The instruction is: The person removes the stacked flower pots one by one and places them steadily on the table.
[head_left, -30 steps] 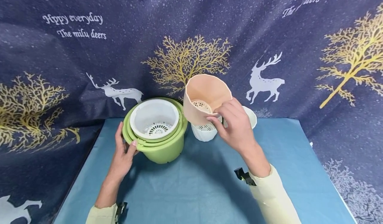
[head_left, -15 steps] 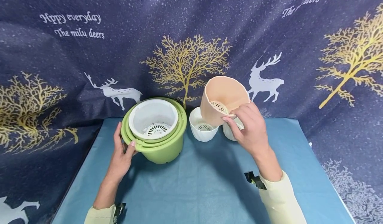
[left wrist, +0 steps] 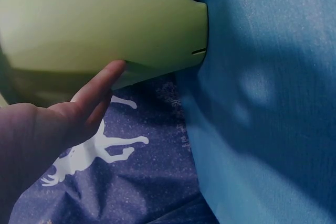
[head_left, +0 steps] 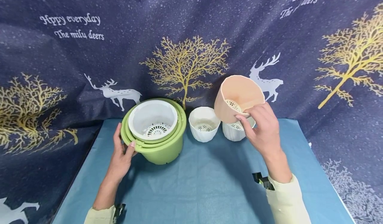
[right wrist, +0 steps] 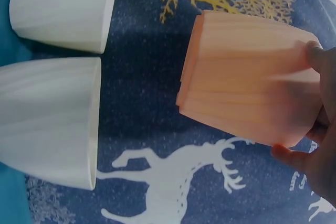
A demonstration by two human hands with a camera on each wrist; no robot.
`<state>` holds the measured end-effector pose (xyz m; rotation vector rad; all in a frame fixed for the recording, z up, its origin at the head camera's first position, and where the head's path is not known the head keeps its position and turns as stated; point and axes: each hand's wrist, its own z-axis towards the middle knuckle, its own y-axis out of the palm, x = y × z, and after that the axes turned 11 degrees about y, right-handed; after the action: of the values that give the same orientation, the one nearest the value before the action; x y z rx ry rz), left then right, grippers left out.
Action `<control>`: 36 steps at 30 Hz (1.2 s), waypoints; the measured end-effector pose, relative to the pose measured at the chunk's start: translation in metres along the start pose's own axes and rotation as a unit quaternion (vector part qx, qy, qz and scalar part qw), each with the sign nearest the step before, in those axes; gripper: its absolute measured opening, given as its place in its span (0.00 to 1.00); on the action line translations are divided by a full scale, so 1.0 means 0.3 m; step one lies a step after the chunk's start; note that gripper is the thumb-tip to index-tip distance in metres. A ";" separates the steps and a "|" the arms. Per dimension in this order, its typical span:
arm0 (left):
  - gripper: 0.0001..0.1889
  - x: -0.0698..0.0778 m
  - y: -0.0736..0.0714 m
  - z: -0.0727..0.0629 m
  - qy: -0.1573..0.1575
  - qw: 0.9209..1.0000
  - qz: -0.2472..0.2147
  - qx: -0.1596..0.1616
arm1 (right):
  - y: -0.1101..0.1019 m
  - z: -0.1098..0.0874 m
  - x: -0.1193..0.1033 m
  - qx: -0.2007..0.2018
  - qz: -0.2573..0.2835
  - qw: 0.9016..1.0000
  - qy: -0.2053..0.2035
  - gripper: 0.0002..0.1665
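A peach pot (head_left: 242,92) hung in the air above the tabletop (head_left: 197,184), tilted with its mouth toward the person, a perforated disc (head_left: 233,105) visible at its base. Its thin, faceted wall suggested light plastic: stiff enough to keep its shape, though likely to flex a little under a hard squeeze. The smooth outside could prove slippery, while breakage from a small knock seemed unlikely. The rim looked the surest place to take hold, with fingers on both faces of the wall.

The right-hand grip (head_left: 263,127) was pinched closed on that near rim, thumb outside and fingers over the edge, parted only by the wall's thickness. The left-hand grip (head_left: 121,157) was spread wider, grasping the outermost of the nested green pots (head_left: 163,152), thumb at the rim and fingers along the outer wall. A white slotted pot (head_left: 149,112) sat inside them.

Below the raised pot and apart from it, a right white pot (head_left: 230,135) stood on the tabletop; a left white pot (head_left: 203,136) stood just beside that one. Behind them all hung a dark blue backdrop (head_left: 185,11) printed with deer and golden trees.
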<state>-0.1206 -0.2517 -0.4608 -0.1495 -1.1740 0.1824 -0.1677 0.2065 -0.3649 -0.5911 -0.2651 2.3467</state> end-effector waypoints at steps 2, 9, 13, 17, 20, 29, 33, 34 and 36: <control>0.41 0.001 0.000 0.000 0.001 1.000 -0.001 0.002 | -0.008 -0.001 0.008 0.004 -0.004 1.000 0.002 0.24; 0.41 0.003 0.002 0.004 -0.004 1.000 0.004 -0.003 | -0.039 -0.008 0.034 0.011 -0.026 1.000 0.012 0.26; 0.41 0.003 0.002 0.003 -0.002 1.000 0.001 -0.002 | -0.052 -0.012 0.047 0.011 -0.034 0.999 0.018 0.26; 0.41 0.002 0.002 0.002 0.001 1.000 -0.006 -0.001 | -0.063 -0.016 0.059 0.011 -0.036 0.999 0.028 0.25; 0.41 0.002 0.001 0.003 0.001 1.000 -0.008 -0.002 | -0.072 -0.017 0.067 0.009 -0.039 0.999 0.032 0.26; 0.41 0.000 -0.001 0.001 0.004 1.000 -0.011 -0.006 | -0.087 -0.032 0.084 0.022 -0.041 0.998 0.038 0.27; 0.41 -0.005 -0.002 0.000 0.012 1.000 -0.016 -0.003 | -0.091 -0.040 0.094 0.023 -0.043 0.998 0.041 0.27; 0.41 -0.006 -0.002 0.000 0.013 1.000 -0.018 -0.002 | -0.093 -0.041 0.098 0.023 -0.044 0.998 0.041 0.27; 0.41 -0.008 -0.001 -0.001 0.015 1.000 -0.017 -0.002 | -0.097 -0.042 0.106 0.023 -0.046 0.998 0.041 0.27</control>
<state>-0.1213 -0.2525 -0.4631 -0.1353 -1.1457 0.1470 -0.1655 0.2499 -0.3769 -0.6394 -0.1965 2.2288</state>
